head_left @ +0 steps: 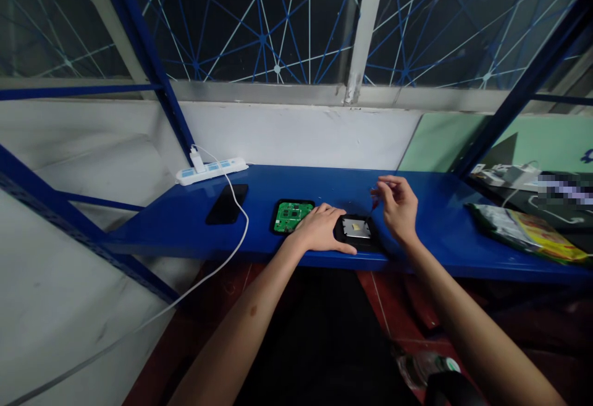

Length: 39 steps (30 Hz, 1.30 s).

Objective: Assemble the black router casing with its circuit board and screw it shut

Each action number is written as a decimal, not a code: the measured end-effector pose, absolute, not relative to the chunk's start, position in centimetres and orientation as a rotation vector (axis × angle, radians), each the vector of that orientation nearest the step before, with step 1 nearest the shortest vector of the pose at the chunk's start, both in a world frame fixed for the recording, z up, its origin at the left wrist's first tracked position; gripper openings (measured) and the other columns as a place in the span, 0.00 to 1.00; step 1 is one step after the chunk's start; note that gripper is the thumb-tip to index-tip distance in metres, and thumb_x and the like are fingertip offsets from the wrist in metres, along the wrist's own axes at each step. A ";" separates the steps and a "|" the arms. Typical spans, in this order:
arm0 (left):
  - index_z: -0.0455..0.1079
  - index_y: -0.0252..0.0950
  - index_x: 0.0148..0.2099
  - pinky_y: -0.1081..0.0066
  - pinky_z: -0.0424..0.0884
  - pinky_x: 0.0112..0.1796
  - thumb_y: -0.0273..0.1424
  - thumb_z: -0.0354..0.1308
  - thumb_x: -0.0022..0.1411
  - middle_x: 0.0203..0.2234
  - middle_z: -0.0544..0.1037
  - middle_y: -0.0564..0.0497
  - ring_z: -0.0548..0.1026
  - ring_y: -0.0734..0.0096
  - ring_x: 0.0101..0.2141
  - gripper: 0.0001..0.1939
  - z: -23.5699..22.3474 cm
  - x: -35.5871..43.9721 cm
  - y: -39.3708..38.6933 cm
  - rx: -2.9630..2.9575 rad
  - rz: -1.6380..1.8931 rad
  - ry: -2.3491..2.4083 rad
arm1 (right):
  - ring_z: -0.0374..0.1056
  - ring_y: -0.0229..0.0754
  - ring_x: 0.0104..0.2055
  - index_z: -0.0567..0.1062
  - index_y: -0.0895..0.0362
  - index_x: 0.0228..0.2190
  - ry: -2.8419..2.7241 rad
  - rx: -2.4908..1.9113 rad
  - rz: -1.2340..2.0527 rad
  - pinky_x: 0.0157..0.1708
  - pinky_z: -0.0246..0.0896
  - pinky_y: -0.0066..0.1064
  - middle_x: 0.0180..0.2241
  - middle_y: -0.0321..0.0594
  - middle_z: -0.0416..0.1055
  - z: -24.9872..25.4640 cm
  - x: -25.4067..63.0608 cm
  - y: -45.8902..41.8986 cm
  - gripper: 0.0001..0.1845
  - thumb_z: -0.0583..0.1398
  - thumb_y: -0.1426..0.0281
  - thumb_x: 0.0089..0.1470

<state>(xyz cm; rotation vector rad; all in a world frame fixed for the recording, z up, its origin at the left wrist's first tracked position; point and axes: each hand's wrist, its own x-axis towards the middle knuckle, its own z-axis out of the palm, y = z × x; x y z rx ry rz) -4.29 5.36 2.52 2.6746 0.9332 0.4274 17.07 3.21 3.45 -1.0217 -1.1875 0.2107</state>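
A black plastic case (376,243) with a silver metal plate (356,228) in it lies near the front edge of the blue table. My left hand (322,230) grips its left side, with the thumb at the front and the fingers at the back. Over the case's right back corner, my right hand (399,207) pinches a thin, reddish screwdriver (374,204) that points down; its tip is too small to make out. Left of the case sits a green circuit board (293,213) in a black shell, partly covered by my left hand.
A black phone (227,204) lies at the left, with a white cable (245,224) crossing over it from a power strip (213,170). At the right are a yellow-green packet (523,233) and a white adapter (521,174). Blue shelf posts stand at both sides.
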 end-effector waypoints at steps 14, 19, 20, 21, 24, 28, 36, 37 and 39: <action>0.61 0.39 0.65 0.53 0.65 0.58 0.65 0.64 0.47 0.59 0.70 0.41 0.66 0.47 0.59 0.52 2.7 -4.3 5.3 2.693 0.424 0.920 | 0.68 0.36 0.23 0.71 0.52 0.35 -1.222 -1.009 0.229 0.22 0.66 0.29 0.26 0.30 0.67 3.3 17.0 3.3 0.14 0.67 0.57 0.54; 0.60 0.41 0.66 0.54 0.65 0.57 0.65 0.63 0.47 0.60 0.70 0.42 0.65 0.47 0.60 0.52 2.7 -4.3 5.4 2.691 0.412 0.918 | 0.73 0.38 0.27 0.73 0.53 0.38 -1.232 -1.018 0.229 0.23 0.66 0.29 0.28 0.34 0.72 3.8 16.7 2.9 0.12 0.64 0.58 0.58; 0.60 0.41 0.66 0.54 0.64 0.57 0.65 0.63 0.47 0.60 0.70 0.42 0.65 0.47 0.60 0.52 2.6 -4.3 5.4 2.692 0.413 0.919 | 0.74 0.39 0.28 0.74 0.53 0.42 -1.242 -1.028 0.226 0.24 0.67 0.29 0.30 0.36 0.74 3.8 16.6 2.8 0.13 0.61 0.58 0.61; 0.61 0.41 0.65 0.54 0.64 0.58 0.66 0.63 0.47 0.59 0.70 0.42 0.65 0.47 0.60 0.52 2.6 -4.3 5.4 2.694 0.416 0.920 | 0.75 0.40 0.30 0.73 0.53 0.45 -1.253 -1.038 0.223 0.25 0.67 0.29 0.32 0.38 0.76 3.8 16.5 2.7 0.14 0.58 0.58 0.63; 0.61 0.41 0.65 0.54 0.64 0.58 0.66 0.62 0.47 0.59 0.70 0.42 0.65 0.47 0.60 0.52 2.5 -4.3 5.4 2.697 0.427 0.919 | 0.77 0.40 0.36 0.71 0.51 0.50 -1.283 -1.041 0.239 0.31 0.71 0.33 0.41 0.43 0.78 3.5 16.5 2.5 0.17 0.51 0.58 0.68; 0.60 0.40 0.66 0.54 0.62 0.59 0.66 0.62 0.47 0.60 0.69 0.43 0.65 0.47 0.60 0.52 2.4 -4.2 5.5 2.707 0.422 0.903 | 0.75 0.40 0.35 0.74 0.51 0.46 -1.318 -1.069 0.180 0.34 0.73 0.35 0.44 0.42 0.76 3.2 17.1 2.8 0.14 0.58 0.57 0.63; 0.60 0.40 0.66 0.53 0.62 0.59 0.67 0.61 0.48 0.62 0.68 0.43 0.64 0.47 0.61 0.52 2.4 -4.3 5.6 2.703 0.390 0.894 | 0.77 0.42 0.36 0.72 0.52 0.51 -1.373 -1.127 0.106 0.32 0.72 0.35 0.42 0.43 0.78 3.5 17.3 2.5 0.15 0.56 0.61 0.65; 0.60 0.40 0.66 0.54 0.62 0.59 0.66 0.61 0.48 0.62 0.68 0.42 0.64 0.47 0.61 0.52 2.4 -4.3 5.6 2.706 0.381 0.890 | 0.77 0.42 0.36 0.72 0.52 0.51 -1.360 -1.124 0.112 0.32 0.72 0.35 0.44 0.44 0.78 3.6 17.2 2.5 0.15 0.55 0.61 0.66; 0.58 0.40 0.67 0.54 0.62 0.59 0.66 0.61 0.49 0.63 0.67 0.42 0.64 0.47 0.61 0.53 2.5 -4.2 5.7 2.706 0.350 0.886 | 0.77 0.41 0.36 0.72 0.51 0.50 -1.332 -1.114 0.110 0.33 0.73 0.36 0.45 0.44 0.78 3.6 17.3 2.4 0.15 0.55 0.62 0.65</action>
